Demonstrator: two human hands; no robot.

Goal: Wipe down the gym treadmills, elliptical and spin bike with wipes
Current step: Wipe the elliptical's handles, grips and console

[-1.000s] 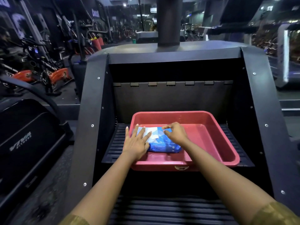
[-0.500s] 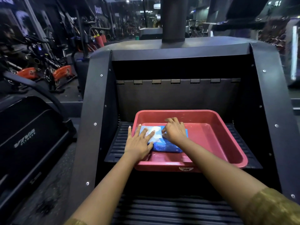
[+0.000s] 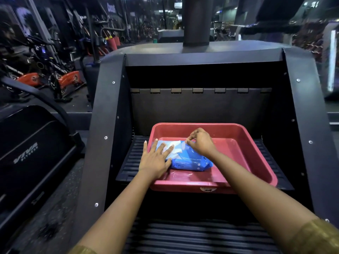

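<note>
A blue pack of wet wipes lies in the left half of a red plastic tray. The tray sits on a ribbed black step of a gym machine. My left hand lies flat with spread fingers on the pack's left end, pressing it down. A white patch shows on top of the pack between my two hands. My right hand hovers over the pack's middle, fingertips pinched together at the pack's top film beside that white patch. Whether it holds a flap or a wipe is not clear.
Tall black side panels flank the steps, and a dark back wall rises behind the tray. A black machine marked VIVA stands at left. Spin bikes with orange flywheel covers stand further back left. A lower ribbed step lies under my forearms.
My right hand has lifted a little off the pack and its fingers have drawn into a pinch. The left hand stays flat on the pack's left end.
</note>
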